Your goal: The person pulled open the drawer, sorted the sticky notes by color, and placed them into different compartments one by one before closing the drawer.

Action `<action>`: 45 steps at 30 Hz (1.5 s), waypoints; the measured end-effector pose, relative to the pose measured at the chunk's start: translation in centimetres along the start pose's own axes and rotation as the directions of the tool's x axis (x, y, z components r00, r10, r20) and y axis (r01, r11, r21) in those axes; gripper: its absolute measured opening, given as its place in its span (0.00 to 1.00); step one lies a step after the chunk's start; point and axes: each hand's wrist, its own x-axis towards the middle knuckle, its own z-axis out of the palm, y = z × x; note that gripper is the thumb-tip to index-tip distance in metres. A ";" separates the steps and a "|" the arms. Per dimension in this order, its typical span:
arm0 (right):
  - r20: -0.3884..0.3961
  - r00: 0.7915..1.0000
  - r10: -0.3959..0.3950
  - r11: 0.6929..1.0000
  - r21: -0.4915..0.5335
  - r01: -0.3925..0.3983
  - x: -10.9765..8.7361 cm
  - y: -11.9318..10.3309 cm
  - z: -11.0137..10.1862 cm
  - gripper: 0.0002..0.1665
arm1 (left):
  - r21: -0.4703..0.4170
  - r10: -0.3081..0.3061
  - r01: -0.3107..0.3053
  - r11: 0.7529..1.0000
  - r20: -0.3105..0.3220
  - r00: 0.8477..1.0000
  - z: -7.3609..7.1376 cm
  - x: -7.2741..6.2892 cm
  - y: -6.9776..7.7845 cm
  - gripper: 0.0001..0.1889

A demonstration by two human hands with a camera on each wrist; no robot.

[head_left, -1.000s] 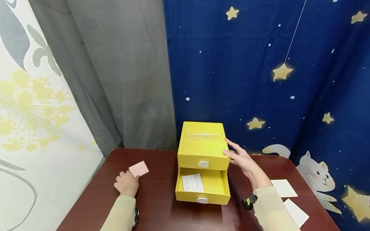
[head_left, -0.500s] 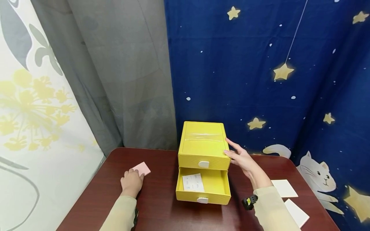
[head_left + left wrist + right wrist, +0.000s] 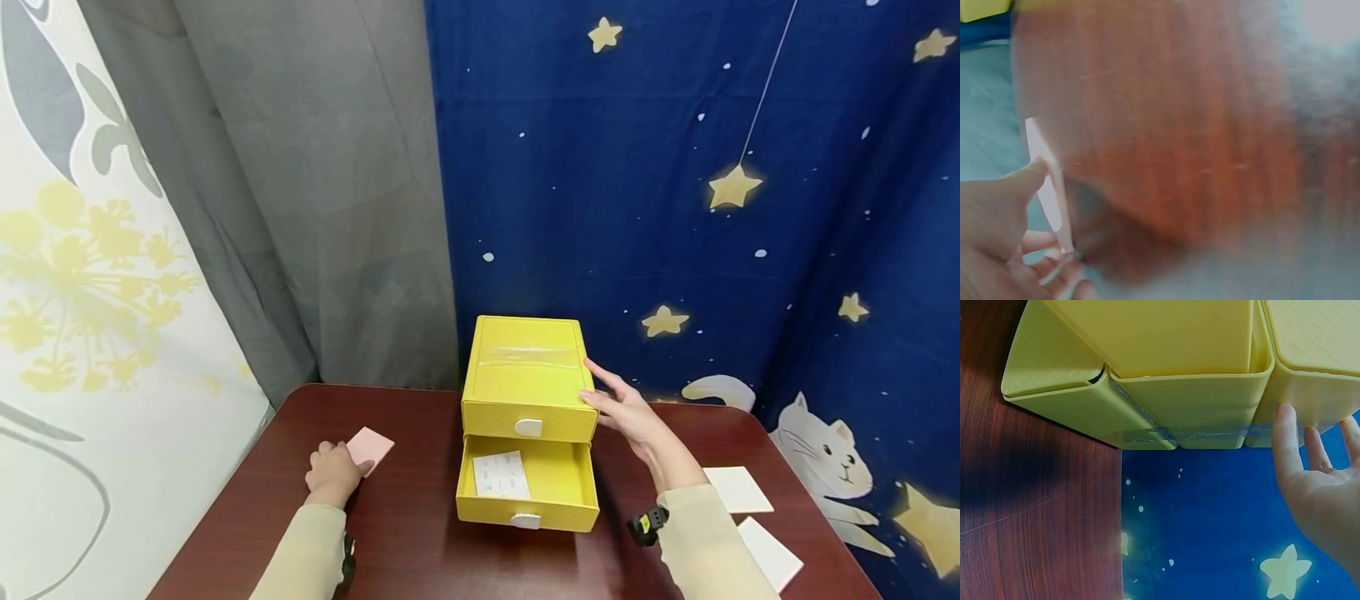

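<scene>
My left hand [image 3: 332, 477] pinches a small pink note pad [image 3: 372, 448] at the left of the table. In the left wrist view the thumb lies on one face of the pad [image 3: 1044, 181], with fingers at its lower end. At the centre stands a yellow drawer unit [image 3: 528, 337]; its upper drawer is closed and the drawer below [image 3: 558, 515] is pulled out. A white printed slip [image 3: 501, 475] lies inside. My right hand [image 3: 633, 421] rests against the unit's right side, its fingertips extended onto the yellow wall in the right wrist view.
Two white squares, one farther back [image 3: 738, 489] and one nearer [image 3: 770, 554], lie on the dark red table [image 3: 405, 533] at the right. Behind the table hang a grey curtain [image 3: 360, 208] and a blue starry curtain [image 3: 555, 192].
My left hand has shifted right, then slightly nearer, and the pink pad has moved right and nearer with it. The right hand and the drawer unit stay where they were.
</scene>
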 end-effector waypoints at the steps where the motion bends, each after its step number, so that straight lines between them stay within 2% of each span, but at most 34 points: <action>1: 0.000 1.000 0.002 1.000 -0.001 -0.002 0.0 0.0 0.0 0.44 | -0.013 -0.004 0.004 1.000 0.011 1.000 -0.2 0.0 0.0 0.37; 5: -0.001 1.000 0.007 1.000 0.001 -0.007 -0.1 0.0 -0.1 0.44 | -0.076 -0.027 0.030 0.997 0.048 0.998 -0.6 -0.2 -0.1 0.39; 11: -0.005 1.000 0.014 1.000 0.007 -0.014 -0.2 0.1 0.0 0.44 | -0.137 -0.030 0.031 0.990 0.014 0.999 -0.2 -0.3 -0.6 0.39; 16: -0.007 1.000 0.013 1.000 0.007 -0.013 -0.2 0.1 0.0 0.44 | -0.160 0.021 -0.035 0.986 -0.090 0.996 0.2 -0.2 -0.9 0.28; 21: -0.009 1.000 0.010 1.000 0.001 -0.010 -0.3 0.1 0.0 0.44 | -0.155 0.063 -0.095 0.983 -0.199 0.978 0.0 -0.3 -0.6 0.16; 26: -0.008 1.000 0.002 1.000 -0.001 -0.002 -0.3 0.0 -0.1 0.44 | -0.156 0.108 -0.154 0.976 -0.271 0.956 -0.5 -0.7 -0.1 0.11; 30: -0.006 1.000 0.000 1.000 -0.002 0.000 -0.3 0.0 -0.1 0.44 | -0.162 0.152 -0.216 0.963 -0.336 0.929 -0.8 -1.1 0.6 0.09; 35: -0.009 1.000 0.002 1.000 -0.005 -0.002 -0.3 -0.1 0.0 0.43 | -0.152 0.204 -0.291 0.945 -0.423 0.883 -0.9 -1.7 1.5 0.07; 42: -0.006 1.000 0.000 1.000 -0.002 0.000 -0.3 -0.2 0.1 0.44 | -0.159 0.237 -0.359 0.920 -0.504 0.830 -0.8 -2.5 2.4 0.08; 45: -0.004 1.000 0.000 1.000 -0.001 0.000 -0.2 -0.1 0.1 0.43 | -0.145 0.255 -0.388 0.910 -0.541 0.802 -0.7 -2.8 2.5 0.09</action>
